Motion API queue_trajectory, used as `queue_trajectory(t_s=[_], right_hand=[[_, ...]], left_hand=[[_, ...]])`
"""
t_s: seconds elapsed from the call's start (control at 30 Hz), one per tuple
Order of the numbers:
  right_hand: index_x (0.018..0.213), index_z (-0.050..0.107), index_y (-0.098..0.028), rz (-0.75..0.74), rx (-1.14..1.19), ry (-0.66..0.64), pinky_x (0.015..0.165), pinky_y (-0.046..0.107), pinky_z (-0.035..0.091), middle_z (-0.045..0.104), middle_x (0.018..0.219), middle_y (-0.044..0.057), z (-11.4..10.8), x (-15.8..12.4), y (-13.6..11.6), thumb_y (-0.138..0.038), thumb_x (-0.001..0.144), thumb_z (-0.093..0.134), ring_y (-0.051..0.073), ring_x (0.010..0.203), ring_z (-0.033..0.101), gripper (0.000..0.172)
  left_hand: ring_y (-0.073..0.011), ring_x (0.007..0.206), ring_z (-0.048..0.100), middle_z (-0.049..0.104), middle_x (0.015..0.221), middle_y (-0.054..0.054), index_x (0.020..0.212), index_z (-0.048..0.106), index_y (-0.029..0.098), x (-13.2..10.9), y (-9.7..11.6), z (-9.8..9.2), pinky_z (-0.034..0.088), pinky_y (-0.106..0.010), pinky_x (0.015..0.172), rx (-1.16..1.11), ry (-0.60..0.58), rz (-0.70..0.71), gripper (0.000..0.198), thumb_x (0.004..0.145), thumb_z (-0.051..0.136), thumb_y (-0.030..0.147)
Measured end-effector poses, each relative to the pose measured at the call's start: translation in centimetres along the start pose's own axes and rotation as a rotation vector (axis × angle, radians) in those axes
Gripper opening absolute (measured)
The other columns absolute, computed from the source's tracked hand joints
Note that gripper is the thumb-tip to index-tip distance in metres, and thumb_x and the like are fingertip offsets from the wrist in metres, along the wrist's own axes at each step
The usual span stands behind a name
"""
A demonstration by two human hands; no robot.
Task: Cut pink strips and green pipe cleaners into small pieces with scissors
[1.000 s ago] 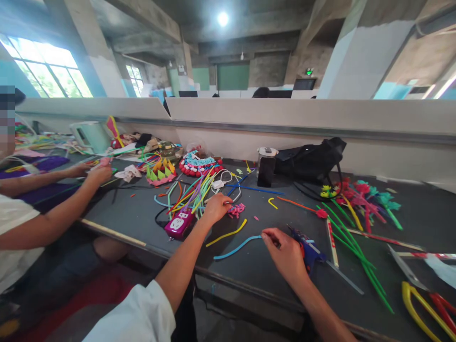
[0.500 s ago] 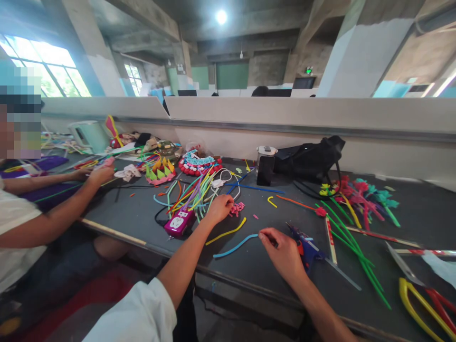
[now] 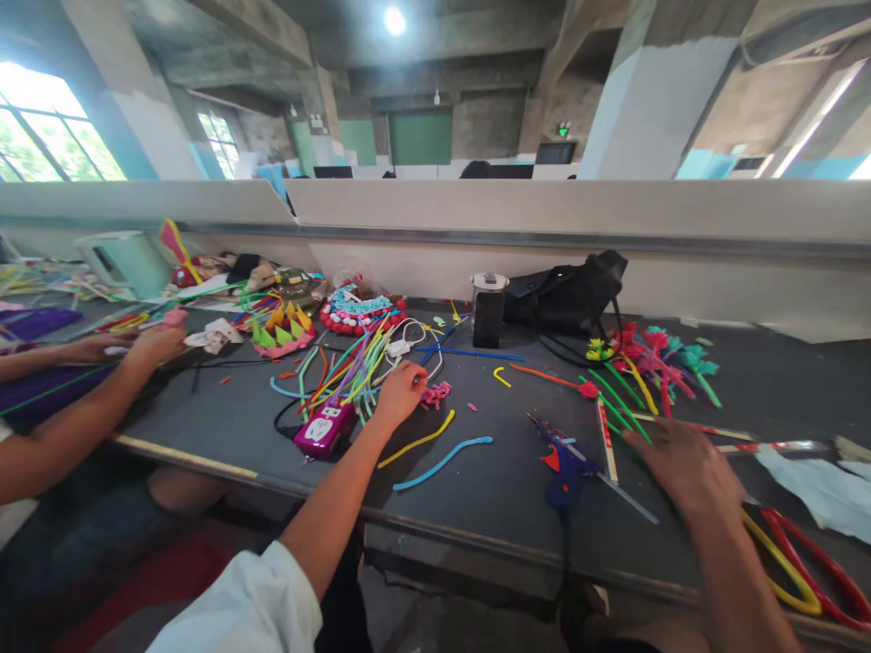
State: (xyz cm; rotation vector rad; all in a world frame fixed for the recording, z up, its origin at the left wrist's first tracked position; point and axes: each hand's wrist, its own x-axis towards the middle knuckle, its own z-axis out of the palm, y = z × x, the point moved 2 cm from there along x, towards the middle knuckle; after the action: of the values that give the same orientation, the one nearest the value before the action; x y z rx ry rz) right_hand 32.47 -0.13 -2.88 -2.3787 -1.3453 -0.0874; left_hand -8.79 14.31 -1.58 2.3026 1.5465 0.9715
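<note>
My left hand [image 3: 403, 394] is closed, fingertips pinched together, just beside a small heap of cut pink pieces [image 3: 435, 394]; what it holds, if anything, is hidden. Stretched out and slightly blurred, my right hand [image 3: 690, 467] hangs open over the green pipe cleaners [image 3: 621, 413], near the handles of the scissors [image 3: 782, 580], partly covering both. Between my hands a light blue pipe cleaner [image 3: 442, 462] lies on the table, its right end slightly thickened. A yellow pipe cleaner [image 3: 418, 439] rests above it. A blue hot glue gun [image 3: 564, 472] with an orange trigger lies left of my right hand.
A magenta power box [image 3: 325, 431] stands beside a bundle of coloured pipe cleaners [image 3: 357, 363]. Farther back are a paper-like crown [image 3: 282, 331], a phone [image 3: 488, 319], a black bag [image 3: 572, 295] and pipe-cleaner flowers [image 3: 663, 358]. A co-worker's hands [image 3: 146, 345] are at the left.
My right hand has let go of the blue pipe cleaner and moved right, over the green ones. My left hand stays by the pink pieces. The view has swung slightly right.
</note>
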Motion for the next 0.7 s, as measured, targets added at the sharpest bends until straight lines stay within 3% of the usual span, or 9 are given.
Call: queue_trajectory(t_s=[0.07, 0.17, 0.37, 0.53, 0.7], right_hand=[[0.095, 0.074, -0.015, 0.010, -0.070, -0.064, 0.062, 0.041, 0.043, 0.070, 0.094, 0.025, 1.4, 0.5, 2.6, -0.060, 0.074, 0.058, 0.037, 0.085, 0.066, 0.052], [0.089, 0.075, -0.018, 0.070, -0.070, -0.145, 0.062, 0.044, 0.045, 0.071, 0.096, 0.021, 3.2, 0.8, 4.4, -0.053, 0.074, 0.058, 0.038, 0.083, 0.066, 0.042], [0.080, 0.078, -0.022, 0.120, -0.050, -0.151, 0.055, 0.041, 0.045, 0.072, 0.086, 0.019, 2.7, 0.7, 4.6, -0.046, 0.076, 0.054, 0.034, 0.069, 0.066, 0.034], [0.073, 0.077, -0.021, 0.106, 0.049, -0.064, 0.051, 0.036, 0.039, 0.068, 0.062, 0.016, 0.6, -0.5, 2.5, -0.048, 0.077, 0.052, 0.028, 0.055, 0.061, 0.037], [0.081, 0.073, -0.018, 0.064, 0.160, -0.012, 0.056, 0.033, 0.039, 0.068, 0.068, 0.014, -0.6, -1.9, -2.8, -0.047, 0.077, 0.046, 0.028, 0.065, 0.062, 0.040]], left_hand=[[-0.0161, 0.086, 0.059, 0.062, 0.093, -0.005, 0.085, 0.065, 0.018, -0.1, 0.5, -0.3, 0.046, -0.028, 0.080, -0.001, 0.040, 0.001, 0.015, 0.083, 0.051, 0.015], [-0.0166, 0.089, 0.058, 0.062, 0.095, -0.006, 0.088, 0.065, 0.018, -0.6, 1.9, -1.0, 0.045, -0.028, 0.080, -0.010, 0.058, 0.016, 0.017, 0.085, 0.049, 0.017], [-0.0153, 0.080, 0.059, 0.067, 0.081, -0.002, 0.080, 0.067, 0.019, -2.5, 4.7, -1.9, 0.043, -0.025, 0.074, -0.042, -0.145, 0.107, 0.012, 0.082, 0.056, 0.018], [-0.0160, 0.079, 0.060, 0.068, 0.081, -0.003, 0.078, 0.067, 0.018, -3.8, 5.7, -1.5, 0.042, -0.025, 0.072, -0.031, -0.283, 0.133, 0.014, 0.083, 0.055, 0.022], [-0.0231, 0.090, 0.060, 0.066, 0.092, -0.007, 0.089, 0.065, 0.019, -5.9, 6.2, -1.2, 0.043, -0.030, 0.078, 0.166, -0.439, 0.126, 0.026, 0.077, 0.065, 0.042]])
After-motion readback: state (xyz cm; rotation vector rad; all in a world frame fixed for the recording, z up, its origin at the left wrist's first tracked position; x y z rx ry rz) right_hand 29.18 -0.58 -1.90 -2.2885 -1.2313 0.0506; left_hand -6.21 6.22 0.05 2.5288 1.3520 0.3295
